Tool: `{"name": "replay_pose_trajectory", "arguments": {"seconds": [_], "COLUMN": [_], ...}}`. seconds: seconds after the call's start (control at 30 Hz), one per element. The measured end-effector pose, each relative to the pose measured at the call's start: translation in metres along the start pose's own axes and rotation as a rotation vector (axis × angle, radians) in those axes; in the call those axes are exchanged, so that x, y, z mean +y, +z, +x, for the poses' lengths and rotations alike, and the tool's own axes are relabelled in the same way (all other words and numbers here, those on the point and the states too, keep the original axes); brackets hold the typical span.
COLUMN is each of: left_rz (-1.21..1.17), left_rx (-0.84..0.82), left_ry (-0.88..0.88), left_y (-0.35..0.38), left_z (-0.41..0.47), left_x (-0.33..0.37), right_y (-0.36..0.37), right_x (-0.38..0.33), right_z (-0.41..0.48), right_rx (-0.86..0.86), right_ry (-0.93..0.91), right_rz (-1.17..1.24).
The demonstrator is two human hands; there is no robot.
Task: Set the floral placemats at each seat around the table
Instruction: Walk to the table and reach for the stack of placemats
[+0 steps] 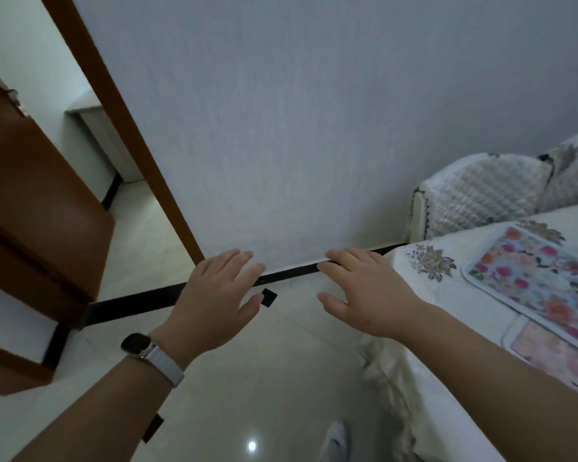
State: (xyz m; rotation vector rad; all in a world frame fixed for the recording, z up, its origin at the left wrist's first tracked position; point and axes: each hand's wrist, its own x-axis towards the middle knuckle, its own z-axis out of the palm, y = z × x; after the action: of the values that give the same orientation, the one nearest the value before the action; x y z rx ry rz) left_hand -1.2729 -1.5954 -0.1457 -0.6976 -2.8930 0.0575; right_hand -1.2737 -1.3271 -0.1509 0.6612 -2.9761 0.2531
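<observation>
A pale wall (314, 111) and glossy tiled floor (264, 378) fill the view. At 3 o'clock, the cloth-covered bench (424, 315) carries two floral placemats: one (534, 278) lying flat, another (554, 355) overlapped beneath it and cut off by the frame. Two chair backs (481, 191) stand behind. The left hand (214, 295) and right hand (364, 291) hover over the floor, fingers spread and empty.

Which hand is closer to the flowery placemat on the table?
Right. The right hand hovers open over the floor just beside the table's edge, left of the floral placemat. The left hand is farther away, toward the door side.
</observation>
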Motion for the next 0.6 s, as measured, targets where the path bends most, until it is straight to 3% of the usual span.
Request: {"name": "replay_pose_trajectory", "arguments": {"seconds": [0.27, 0.6], "left_rz": [0.035, -0.051], "left_rx": [-0.004, 0.056], "left_ry": [0.169, 0.513], "left_y": [0.009, 0.029], "left_z": [0.140, 0.271], "left_x": [0.013, 0.097], "right_y": [-0.017, -0.029], "right_x": [0.101, 0.190], "right_z": [0.045, -0.007], "right_rx": [0.074, 0.092], "right_ry": [0.097, 0.424], "right_rz": [0.006, 0.017]}}
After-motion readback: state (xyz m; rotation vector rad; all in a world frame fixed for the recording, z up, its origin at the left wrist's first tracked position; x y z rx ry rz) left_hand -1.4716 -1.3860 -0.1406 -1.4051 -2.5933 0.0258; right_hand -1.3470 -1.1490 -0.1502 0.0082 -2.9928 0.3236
